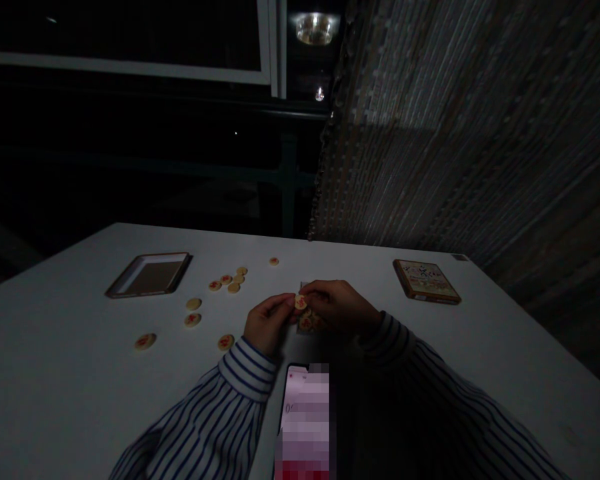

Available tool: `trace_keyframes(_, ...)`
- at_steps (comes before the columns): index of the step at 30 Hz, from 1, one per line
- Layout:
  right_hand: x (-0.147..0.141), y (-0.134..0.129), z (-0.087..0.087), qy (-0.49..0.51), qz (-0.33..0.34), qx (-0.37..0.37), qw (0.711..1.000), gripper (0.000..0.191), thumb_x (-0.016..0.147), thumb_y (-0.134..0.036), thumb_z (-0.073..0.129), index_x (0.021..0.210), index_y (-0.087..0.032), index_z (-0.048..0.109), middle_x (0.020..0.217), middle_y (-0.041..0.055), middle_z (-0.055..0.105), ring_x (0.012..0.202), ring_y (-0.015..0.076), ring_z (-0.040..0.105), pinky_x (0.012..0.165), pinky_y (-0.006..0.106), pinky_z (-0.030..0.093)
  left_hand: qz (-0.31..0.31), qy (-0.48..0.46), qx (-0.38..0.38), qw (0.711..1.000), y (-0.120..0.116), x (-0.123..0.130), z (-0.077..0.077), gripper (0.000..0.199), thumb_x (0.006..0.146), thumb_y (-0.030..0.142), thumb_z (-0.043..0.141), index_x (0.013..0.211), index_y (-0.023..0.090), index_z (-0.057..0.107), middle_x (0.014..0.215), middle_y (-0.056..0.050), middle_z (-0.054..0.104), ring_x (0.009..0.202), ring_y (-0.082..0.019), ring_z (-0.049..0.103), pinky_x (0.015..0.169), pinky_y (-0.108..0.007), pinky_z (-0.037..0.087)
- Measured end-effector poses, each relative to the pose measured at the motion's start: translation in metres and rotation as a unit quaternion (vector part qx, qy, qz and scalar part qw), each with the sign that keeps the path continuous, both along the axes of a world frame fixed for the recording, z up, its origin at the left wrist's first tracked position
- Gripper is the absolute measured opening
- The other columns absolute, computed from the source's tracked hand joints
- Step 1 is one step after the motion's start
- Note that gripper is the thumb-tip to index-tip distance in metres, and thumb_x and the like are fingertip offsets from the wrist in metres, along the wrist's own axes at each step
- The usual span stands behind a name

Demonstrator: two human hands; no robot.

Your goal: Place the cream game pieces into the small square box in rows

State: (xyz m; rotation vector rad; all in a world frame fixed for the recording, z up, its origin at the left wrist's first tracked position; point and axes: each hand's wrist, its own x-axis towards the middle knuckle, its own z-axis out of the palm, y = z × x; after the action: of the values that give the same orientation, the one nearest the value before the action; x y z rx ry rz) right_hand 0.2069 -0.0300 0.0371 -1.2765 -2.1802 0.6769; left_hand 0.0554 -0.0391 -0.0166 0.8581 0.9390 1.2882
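Observation:
Between the fingertips of my left hand [267, 325] and my right hand [337, 303] is a round xiangqi piece [301, 303] with a red character facing up. Both hands pinch it over the middle of the white table. Just beneath, more red-marked pieces [306, 323] rest on a small greyish base, partly hidden by my right hand. To the left lie several loose pieces, among them a red-marked one [225, 342] near my left wrist and a plain-topped one [193, 304].
An open shallow box tray [177, 289] lies at the table's left. On the right is a printed box lid [427, 281]. A phone [295, 400] with a lit screen sits at the front, below my hands. A bead curtain [405, 133] hangs behind the white table [80, 373].

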Motion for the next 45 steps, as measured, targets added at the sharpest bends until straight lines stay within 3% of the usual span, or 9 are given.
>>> trace_keyframes(19, -0.0028, -0.0042, 0.0031, -0.003, -0.013, 0.003, 1.0, 0.019, 0.073, -0.03, 0.049, 0.087, -0.02, 0.057, 0.073, -0.0007, 0.059, 0.066, 0.01, 0.052, 0.06, 0.022, 0.037, -0.018, -0.018, -0.005, 1.0, -0.0047, 0.0016, 0.0093, 0.028, 0.056, 0.026, 0.068, 0.078, 0.01, 0.063, 0.071, -0.005, 0.066, 0.064, -0.014, 0.061, 0.063, -0.025, 0.05)
trace_keyframes(30, -0.0032, -0.002, 0.0035, -0.007, 0.004, 0.031, 0.999, 0.019, 0.078, -0.024, 0.043, 0.085, -0.019, 0.06, 0.08, 0.0004, 0.061, 0.074, 0.0111, 0.054, 0.068, 0.024, 0.038, -0.021, -0.019, -0.007, 1.0, -0.0042, 0.0033, 0.0064, 0.029, 0.054, 0.026, 0.069, 0.078, 0.011, 0.063, 0.069, -0.006, 0.067, 0.064, -0.014, 0.061, 0.064, -0.025, 0.05)
trace_keyframes(36, -0.0032, -0.0019, -0.0004, 0.006, 0.001, 0.025, 1.0, 0.024, 0.077, -0.028, 0.044, 0.096, -0.02, 0.057, 0.084, 0.0015, 0.063, 0.075, 0.012, 0.056, 0.068, 0.025, 0.041, 0.003, -0.018, -0.013, 1.0, -0.0033, 0.0016, 0.0084, 0.03, 0.053, 0.026, 0.069, 0.078, 0.01, 0.062, 0.07, -0.007, 0.067, 0.064, -0.015, 0.061, 0.063, -0.026, 0.05)
trace_keyframes(45, -0.0032, -0.0014, 0.0026, 0.009, 0.023, 0.052, 0.998, 0.024, 0.079, -0.025, 0.041, 0.096, -0.021, 0.058, 0.091, 0.0013, 0.062, 0.081, 0.0119, 0.056, 0.072, 0.025, 0.041, 0.009, -0.031, -0.006, 0.999, -0.0023, 0.0012, 0.0073, 0.029, 0.053, 0.026, 0.069, 0.078, 0.011, 0.063, 0.072, -0.006, 0.067, 0.067, -0.015, 0.061, 0.065, -0.026, 0.049)
